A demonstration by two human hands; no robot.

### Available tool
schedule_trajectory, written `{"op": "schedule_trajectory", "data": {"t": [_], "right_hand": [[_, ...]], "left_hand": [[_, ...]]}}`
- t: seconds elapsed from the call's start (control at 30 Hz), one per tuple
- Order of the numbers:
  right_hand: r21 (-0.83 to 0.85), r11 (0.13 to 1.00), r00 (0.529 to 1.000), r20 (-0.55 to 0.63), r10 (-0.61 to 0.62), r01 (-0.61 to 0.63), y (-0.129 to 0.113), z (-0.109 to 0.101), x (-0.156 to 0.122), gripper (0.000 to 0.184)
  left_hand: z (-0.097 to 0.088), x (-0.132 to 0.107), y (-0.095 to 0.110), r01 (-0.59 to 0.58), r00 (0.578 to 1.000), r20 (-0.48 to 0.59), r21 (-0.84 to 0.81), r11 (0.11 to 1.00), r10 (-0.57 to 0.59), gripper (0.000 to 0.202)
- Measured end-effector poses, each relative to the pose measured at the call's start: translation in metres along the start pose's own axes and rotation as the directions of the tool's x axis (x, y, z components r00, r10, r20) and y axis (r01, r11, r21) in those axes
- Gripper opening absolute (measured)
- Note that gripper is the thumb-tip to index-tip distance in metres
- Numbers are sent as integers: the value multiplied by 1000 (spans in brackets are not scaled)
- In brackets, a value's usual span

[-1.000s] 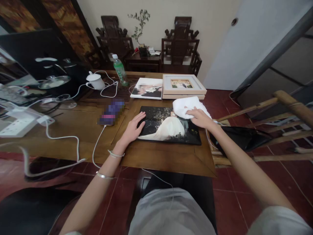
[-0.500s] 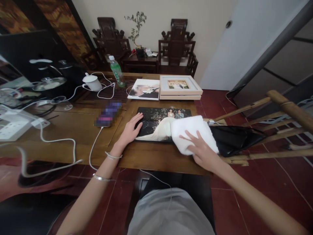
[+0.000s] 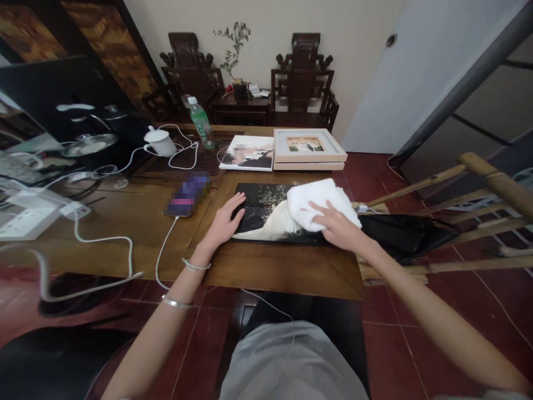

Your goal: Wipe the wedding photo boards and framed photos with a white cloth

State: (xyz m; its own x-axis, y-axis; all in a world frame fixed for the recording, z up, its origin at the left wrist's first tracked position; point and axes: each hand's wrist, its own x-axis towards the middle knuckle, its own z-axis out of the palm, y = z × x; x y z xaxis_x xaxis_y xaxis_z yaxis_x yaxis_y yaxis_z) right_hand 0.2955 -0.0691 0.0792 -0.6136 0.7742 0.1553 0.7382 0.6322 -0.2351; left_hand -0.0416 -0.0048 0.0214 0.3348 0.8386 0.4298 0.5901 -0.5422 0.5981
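A dark wedding photo panel (image 3: 270,216) with a long white gown on it lies flat on the wooden table. My left hand (image 3: 227,216) rests on its left edge, fingers stretched out, holding nothing. Over the right half of the panel, my right hand (image 3: 339,222) presses a folded white towel (image 3: 316,194) against the surface, its fingers spread on the cloth. The towel covers the couple in the picture and the panel's upper right corner.
Behind the panel lie a white-edged photo (image 3: 252,153) and stacked pale wooden frames (image 3: 310,158). A charging phone (image 3: 187,194), a green bottle (image 3: 201,125), a lidded white cup (image 3: 160,141) and a power strip (image 3: 31,214) with cables stand left. A black bag (image 3: 403,233) lies right.
My right hand has slid the towel up and slightly left, away from the panel's near edge, covering the pictured couple. The left hand stays at the panel's left edge.
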Motion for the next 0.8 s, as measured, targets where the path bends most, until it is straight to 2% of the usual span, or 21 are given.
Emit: {"op": "schedule_trajectory", "data": {"t": [0.17, 0.27, 0.33, 0.47, 0.67, 0.8], "right_hand": [[-35, 996, 997, -23, 76, -76, 46, -8, 42, 52], [-66, 988, 990, -38, 136, -138, 57, -8, 57, 49], [-101, 982, 987, -40, 153, -156, 56, -5, 59, 52], [-153, 976, 988, -41, 149, -154, 32, 5, 40, 56], [-78, 997, 1000, 22, 18, -16, -35, 10, -18, 54], [-39, 999, 998, 52, -33, 35, -69, 13, -41, 51]], "left_hand": [[0, 0, 1, 2, 1000, 7, -8, 1000, -2, 43], [-1, 0, 1, 2, 1000, 5, -11, 1000, -2, 43], [0, 0, 0, 1, 1000, 1, -17, 1000, -1, 43], [0, 0, 0, 2, 1000, -1, -20, 1000, -2, 43], [0, 0, 2, 6, 1000, 3, -12, 1000, -6, 43], [0, 0, 1, 9, 1000, 0, -6, 1000, -9, 43]]}}
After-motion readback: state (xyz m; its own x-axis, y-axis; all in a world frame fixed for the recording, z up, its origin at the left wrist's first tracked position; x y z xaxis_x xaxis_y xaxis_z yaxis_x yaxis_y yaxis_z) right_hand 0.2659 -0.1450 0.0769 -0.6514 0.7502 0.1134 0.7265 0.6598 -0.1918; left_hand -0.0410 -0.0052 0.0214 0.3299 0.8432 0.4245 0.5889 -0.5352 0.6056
